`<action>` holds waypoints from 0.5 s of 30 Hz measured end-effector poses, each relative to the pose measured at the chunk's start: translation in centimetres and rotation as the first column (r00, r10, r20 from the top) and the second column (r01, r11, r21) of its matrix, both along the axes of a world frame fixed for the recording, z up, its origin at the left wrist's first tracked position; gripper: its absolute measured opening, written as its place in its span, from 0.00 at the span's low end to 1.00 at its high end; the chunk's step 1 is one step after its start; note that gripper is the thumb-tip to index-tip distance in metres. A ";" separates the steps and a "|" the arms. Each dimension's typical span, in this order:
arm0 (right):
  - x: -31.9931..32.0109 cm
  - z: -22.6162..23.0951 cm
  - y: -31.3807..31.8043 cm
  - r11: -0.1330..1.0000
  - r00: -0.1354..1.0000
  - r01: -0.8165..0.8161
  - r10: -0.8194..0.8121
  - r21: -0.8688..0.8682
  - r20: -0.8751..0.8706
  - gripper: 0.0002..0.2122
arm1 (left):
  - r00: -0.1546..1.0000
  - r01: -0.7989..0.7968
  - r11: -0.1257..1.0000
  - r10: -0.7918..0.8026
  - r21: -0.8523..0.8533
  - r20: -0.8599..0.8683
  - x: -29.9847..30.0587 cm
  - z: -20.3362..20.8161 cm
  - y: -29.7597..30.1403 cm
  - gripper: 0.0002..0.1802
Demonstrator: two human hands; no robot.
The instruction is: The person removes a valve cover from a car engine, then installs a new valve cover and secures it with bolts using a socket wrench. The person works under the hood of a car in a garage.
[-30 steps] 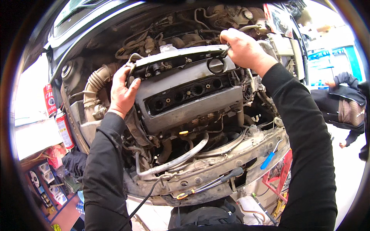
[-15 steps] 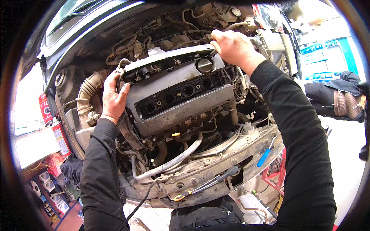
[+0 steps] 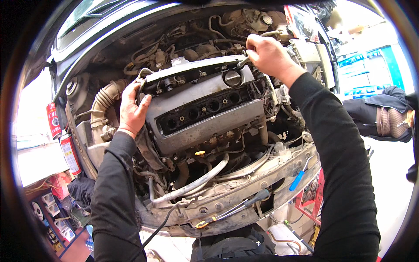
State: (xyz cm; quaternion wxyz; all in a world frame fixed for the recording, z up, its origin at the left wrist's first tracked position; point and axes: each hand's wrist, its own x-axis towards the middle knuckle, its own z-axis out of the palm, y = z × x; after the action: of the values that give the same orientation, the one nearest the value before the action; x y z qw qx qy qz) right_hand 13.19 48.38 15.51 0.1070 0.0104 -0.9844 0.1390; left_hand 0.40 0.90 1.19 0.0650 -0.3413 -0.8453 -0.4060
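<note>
Across an engine lies a grey engine cover (image 3: 198, 94) with a round cap (image 3: 232, 77) and a row of dark round openings. Along its far side runs a long silver rail (image 3: 196, 64). My left hand (image 3: 133, 109) is at the rail's left end, thumb raised, fingertips curled against the end and partly hidden. Beyond the cover's far right corner, my right hand (image 3: 270, 54) is closed around a short metal rod (image 3: 242, 63). The rod slants down to the rail's right end; its upper part is hidden in the fist.
A blue-handled screwdriver (image 3: 297, 179), yellow-handled pliers (image 3: 207, 222) and a dark-handled tool (image 3: 257, 197) lie on the front crossmember (image 3: 218, 201). Red spray cans (image 3: 70, 153) stand at left. A ribbed intake hose (image 3: 104, 102) rises beside my left hand. Another person (image 3: 384, 113) is at right.
My right hand has shifted slightly right, and more of the metal rod shows below it. My left hand has moved a little to the right, still at the rail's end.
</note>
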 end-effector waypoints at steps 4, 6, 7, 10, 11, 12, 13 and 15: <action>3.3 2.7 0.9 0.998 0.998 -0.025 0.021 -0.065 -0.053 0.07 | 1.000 -0.005 1.000 0.004 -0.018 -0.024 0.0 0.0 0.1 0.33; 5.9 3.2 1.3 0.990 0.999 0.014 -0.019 -0.140 -0.035 0.07 | 0.999 -0.005 1.000 0.004 -0.015 -0.034 0.0 0.0 0.1 0.33; 7.1 3.2 1.5 0.979 0.999 0.051 -0.050 -0.196 0.010 0.07 | 0.999 0.001 1.000 -0.001 -0.005 -0.042 0.0 -0.1 0.2 0.33; 9.9 1.8 1.9 0.989 0.992 0.107 -0.101 -0.098 0.071 0.06 | 0.998 0.004 1.000 -0.004 -0.006 -0.069 0.0 -0.3 0.2 0.33; 10.2 0.8 1.8 0.985 0.983 0.164 -0.159 -0.054 0.087 0.06 | 0.997 0.007 1.000 -0.007 -0.005 -0.083 -0.2 -0.3 0.2 0.33; 10.6 0.0 2.0 0.981 0.978 0.186 -0.179 -0.054 0.110 0.06 | 0.996 0.001 1.000 -0.002 -0.006 -0.084 -0.2 -0.4 0.3 0.33; 10.8 -1.0 2.1 0.979 0.982 0.177 -0.168 -0.105 0.089 0.07 | 0.994 0.015 1.000 -0.015 0.000 -0.107 -0.3 -0.4 0.3 0.32; 11.0 -2.7 2.2 0.967 0.978 0.204 -0.193 -0.152 0.082 0.07 | 0.995 0.008 1.000 -0.009 -0.010 -0.104 -0.3 -0.4 0.2 0.32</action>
State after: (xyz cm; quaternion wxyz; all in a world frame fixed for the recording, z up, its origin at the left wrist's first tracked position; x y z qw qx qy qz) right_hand 24.15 50.57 12.80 0.0877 -0.1013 -0.9693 0.2060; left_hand 0.08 1.15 0.74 0.1056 -0.3657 -0.8412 -0.3840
